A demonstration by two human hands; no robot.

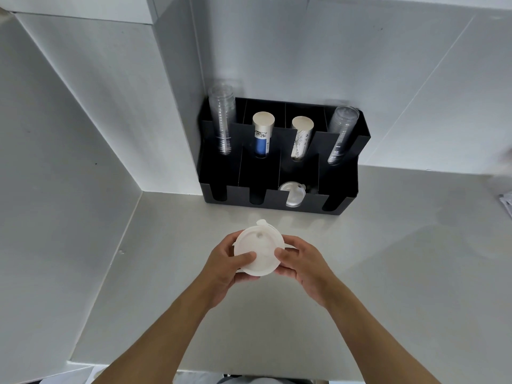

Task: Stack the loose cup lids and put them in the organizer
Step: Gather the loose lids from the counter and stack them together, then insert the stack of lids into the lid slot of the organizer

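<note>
A stack of white cup lids [260, 249] is held over the counter, top face toward me, a small tab sticking out at its far edge. My left hand [225, 266] grips its left side, thumb on top. My right hand [300, 263] grips its right side, thumb on the rim. The black organizer [279, 202] stands against the back wall beyond my hands. Its third front slot holds white lids [292, 194]; the other front slots look dark.
The organizer's rear slots carry clear cup stacks [221, 120] at left and right [342, 134], and paper cup stacks [261, 134] in the middle. White walls close the counter's left and back. Something white lies at the far right edge [505, 202].
</note>
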